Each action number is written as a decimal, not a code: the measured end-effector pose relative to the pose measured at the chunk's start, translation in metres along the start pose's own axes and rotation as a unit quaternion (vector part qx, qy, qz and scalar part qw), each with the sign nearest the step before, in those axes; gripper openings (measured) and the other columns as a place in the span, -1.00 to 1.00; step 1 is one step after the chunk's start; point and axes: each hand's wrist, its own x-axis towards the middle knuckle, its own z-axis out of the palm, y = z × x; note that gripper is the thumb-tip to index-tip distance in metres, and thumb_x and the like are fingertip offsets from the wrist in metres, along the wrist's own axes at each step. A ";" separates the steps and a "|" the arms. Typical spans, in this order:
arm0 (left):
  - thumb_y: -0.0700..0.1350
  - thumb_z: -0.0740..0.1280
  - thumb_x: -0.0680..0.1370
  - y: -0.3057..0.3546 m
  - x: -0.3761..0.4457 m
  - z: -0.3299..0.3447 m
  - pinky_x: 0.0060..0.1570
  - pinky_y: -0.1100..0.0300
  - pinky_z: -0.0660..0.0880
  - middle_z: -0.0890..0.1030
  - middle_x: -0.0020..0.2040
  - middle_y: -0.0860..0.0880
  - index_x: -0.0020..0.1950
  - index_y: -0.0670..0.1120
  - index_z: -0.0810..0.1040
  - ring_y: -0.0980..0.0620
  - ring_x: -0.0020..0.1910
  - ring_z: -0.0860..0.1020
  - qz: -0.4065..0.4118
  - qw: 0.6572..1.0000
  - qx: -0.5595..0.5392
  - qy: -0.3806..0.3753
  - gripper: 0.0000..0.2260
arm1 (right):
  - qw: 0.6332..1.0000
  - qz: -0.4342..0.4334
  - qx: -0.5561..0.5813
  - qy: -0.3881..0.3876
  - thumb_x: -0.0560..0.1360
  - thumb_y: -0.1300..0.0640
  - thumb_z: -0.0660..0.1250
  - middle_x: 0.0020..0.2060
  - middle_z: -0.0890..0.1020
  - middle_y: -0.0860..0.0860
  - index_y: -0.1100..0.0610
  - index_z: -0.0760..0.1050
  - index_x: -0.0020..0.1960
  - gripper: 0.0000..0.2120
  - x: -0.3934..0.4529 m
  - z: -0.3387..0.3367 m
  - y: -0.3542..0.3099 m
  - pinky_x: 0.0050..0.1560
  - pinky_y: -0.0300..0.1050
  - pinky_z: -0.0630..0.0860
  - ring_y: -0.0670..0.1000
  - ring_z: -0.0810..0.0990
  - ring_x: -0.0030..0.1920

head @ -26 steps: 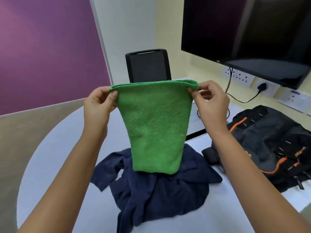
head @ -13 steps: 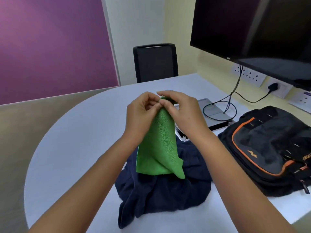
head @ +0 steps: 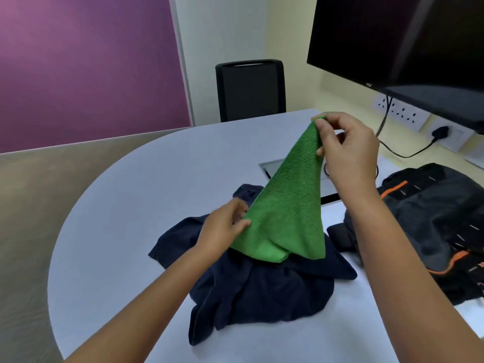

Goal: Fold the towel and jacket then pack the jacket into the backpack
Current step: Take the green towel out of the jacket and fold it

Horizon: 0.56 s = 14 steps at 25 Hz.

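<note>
Spreading under everything is the pale round table (head: 125, 210), with the black-and-orange backpack (head: 429, 221) lying at my right. My crumpled navy jacket (head: 262, 289) sits in the middle. Above it hangs the green towel (head: 288, 205), my right hand (head: 348, 145) pinching its top corners, my left hand (head: 225, 226) pinching its lower left edge.

The right hand (head: 348, 150) pinches the towel (head: 285, 208) at its raised top corner, while the left hand (head: 222, 229), lower, pinches its left edge.
</note>
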 end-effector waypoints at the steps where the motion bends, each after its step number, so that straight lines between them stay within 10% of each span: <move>1: -0.09 0.42 0.45 -0.011 -0.004 0.009 0.04 0.09 0.49 0.60 -0.02 0.08 0.06 0.05 0.51 0.06 -0.04 0.56 -0.007 0.999 0.019 -0.029 -0.78 | 0.999 0.017 0.041 -0.004 0.54 0.12 0.28 -0.22 0.62 -0.04 0.07 0.58 -0.01 -0.88 0.002 -0.002 0.002 -0.12 -0.03 0.57 -0.17 0.54 -0.39; 11: -0.09 0.39 0.48 -0.030 -0.002 0.024 -0.06 0.21 0.43 0.13 0.44 0.18 -0.11 -0.07 0.60 0.17 -0.08 0.47 0.069 0.995 0.067 0.013 -0.94 | 0.951 -0.012 0.294 -0.092 0.54 0.16 0.26 -0.36 0.59 -0.13 0.07 0.54 -0.07 -0.91 0.008 -0.024 -0.008 -0.22 -0.23 0.55 -0.15 0.50 -0.36; 14: -0.05 0.37 0.50 -0.034 0.010 0.027 0.10 0.12 0.45 0.40 0.36 0.04 0.02 -0.13 0.62 0.09 0.11 0.51 0.052 0.987 0.074 -0.136 -0.82 | 0.938 -0.017 0.332 -0.097 0.48 0.06 0.28 -0.35 0.58 -0.12 -0.01 0.58 -0.11 -0.90 0.014 -0.032 -0.009 -0.24 -0.24 0.53 -0.14 0.50 -0.36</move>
